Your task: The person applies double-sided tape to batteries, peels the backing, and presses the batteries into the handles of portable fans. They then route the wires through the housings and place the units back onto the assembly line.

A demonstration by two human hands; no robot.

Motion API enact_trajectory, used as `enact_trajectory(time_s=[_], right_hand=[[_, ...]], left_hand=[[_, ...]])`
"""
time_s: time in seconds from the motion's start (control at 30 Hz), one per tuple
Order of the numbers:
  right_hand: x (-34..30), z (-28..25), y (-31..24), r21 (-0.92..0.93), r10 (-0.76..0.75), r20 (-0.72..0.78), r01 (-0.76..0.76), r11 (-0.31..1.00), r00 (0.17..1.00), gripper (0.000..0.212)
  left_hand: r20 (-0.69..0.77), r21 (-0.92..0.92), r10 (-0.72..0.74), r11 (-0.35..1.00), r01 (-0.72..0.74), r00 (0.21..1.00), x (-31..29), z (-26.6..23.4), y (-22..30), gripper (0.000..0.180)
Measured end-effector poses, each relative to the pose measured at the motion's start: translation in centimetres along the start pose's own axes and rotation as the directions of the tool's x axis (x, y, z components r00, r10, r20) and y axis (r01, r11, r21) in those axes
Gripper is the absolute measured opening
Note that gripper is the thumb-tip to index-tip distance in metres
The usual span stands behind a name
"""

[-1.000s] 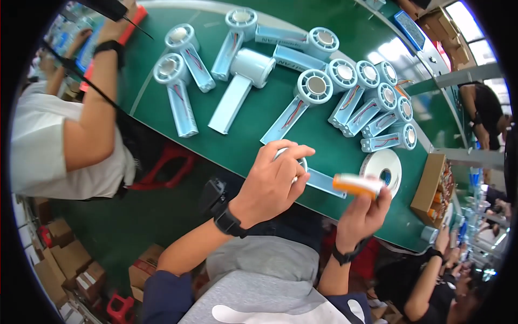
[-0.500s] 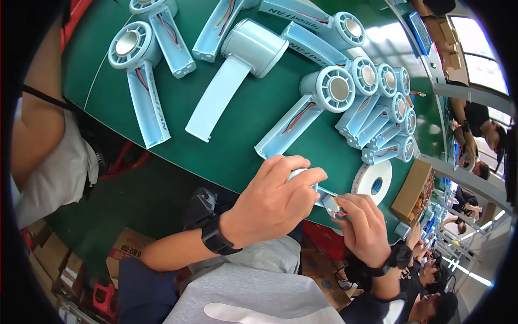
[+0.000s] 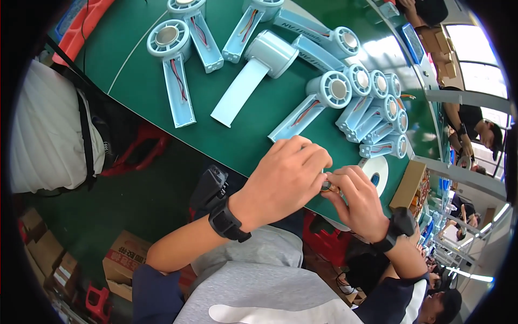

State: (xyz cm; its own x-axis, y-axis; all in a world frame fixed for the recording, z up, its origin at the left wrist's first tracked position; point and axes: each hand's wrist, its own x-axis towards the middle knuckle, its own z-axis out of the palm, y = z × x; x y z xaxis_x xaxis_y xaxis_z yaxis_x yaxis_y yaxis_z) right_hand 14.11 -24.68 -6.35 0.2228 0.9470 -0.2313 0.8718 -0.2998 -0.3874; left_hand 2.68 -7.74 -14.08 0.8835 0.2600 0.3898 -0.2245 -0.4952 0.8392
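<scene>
My left hand (image 3: 286,181) is closed, fingers bent downward at the table's front edge; its own back hides what it grips. My right hand (image 3: 356,202) pinches a small part with orange wires (image 3: 328,187), and the fingertips of both hands meet around it. Most of that part is covered. Beyond my left hand lies a light-blue handheld fan (image 3: 332,89), its open handle showing red wires. Behind my right hand lies a white tape roll (image 3: 376,171), partly covered.
More light-blue fans (image 3: 171,46) are spread over the green table (image 3: 145,92), one back-side up (image 3: 272,54). Several stand clustered at right (image 3: 380,102). A cardboard box (image 3: 408,183) is at the right edge. A person in white cloth (image 3: 54,129) is at left; others work at far right.
My hands have come closer together, and the light-blue piece seen under my left hand is now hidden. The view has shifted, and the arm at far left has left the picture.
</scene>
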Motion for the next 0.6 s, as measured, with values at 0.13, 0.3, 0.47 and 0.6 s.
enact_trajectory(time_s=[0.13, 0.3, 0.47, 0.6], right_hand=[[-2.3, 2.6, 0.9, 0.244, 0.083, -0.275, -0.014, 0.970, 0.958, 0.033], [-3.0, 4.4, 1.7, 0.186, 0.029, -0.480, 0.069, 0.980, 0.877, 0.037], [-5.0, 7.3, 3.9, 0.263, 0.145, -0.747, 0.088, 0.961, 0.648, 0.037], [-5.2, 9.5, 3.4, 0.585, 0.462, -0.726, 0.102, 0.805, 0.510, 0.036]], left_hand=[[0.050, 0.064, -0.037, 0.997, 0.034, 0.998, 0.3, 0.2, 0.3, 0.017], [0.038, 0.117, 0.023, 0.993, -0.027, 0.999, 0.4, 0.4, 0.1, 0.016], [0.034, 0.161, -0.011, 0.987, 0.005, 0.999, 0.7, 0.7, 0.1, 0.014], [0.021, 0.252, 0.032, 0.967, -0.037, 0.999, 0.6, 1.4, 0.6, 0.013]])
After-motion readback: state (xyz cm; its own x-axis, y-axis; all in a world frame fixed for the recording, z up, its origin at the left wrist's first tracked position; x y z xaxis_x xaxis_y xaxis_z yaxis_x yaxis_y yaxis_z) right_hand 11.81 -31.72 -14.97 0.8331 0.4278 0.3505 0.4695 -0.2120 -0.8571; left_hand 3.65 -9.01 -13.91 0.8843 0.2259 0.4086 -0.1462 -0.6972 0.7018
